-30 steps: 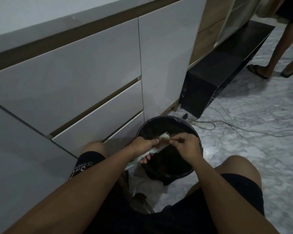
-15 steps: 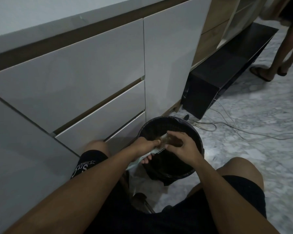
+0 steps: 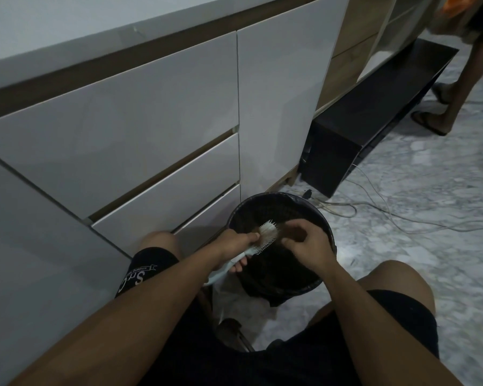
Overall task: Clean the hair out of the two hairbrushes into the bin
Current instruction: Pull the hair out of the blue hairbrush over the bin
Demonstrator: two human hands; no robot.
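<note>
A pale hairbrush [image 3: 267, 234] with white bristles is held over the round black bin [image 3: 322, 218], which has a dark liner. My left hand [image 3: 236, 240] grips its light handle, bristles facing up and to the right. Just right of the brush head, my right hand [image 3: 307, 245] hovers over the bin with fingers pinched together; a faint brownish tuft of hair seems to be between them, though it is too dim to be sure. Only one hairbrush is in view.
White drawers and a cabinet door [image 3: 151, 135] stand close on the left. A black low shelf [image 3: 374, 121] and loose cables [image 3: 388, 213] lie beyond the bin. Another person's legs in sandals [image 3: 444, 107] are at the upper right. My knees flank the bin.
My right hand has drawn away from the bristles to the right, uncovering the brush head. The other person has stepped further right.
</note>
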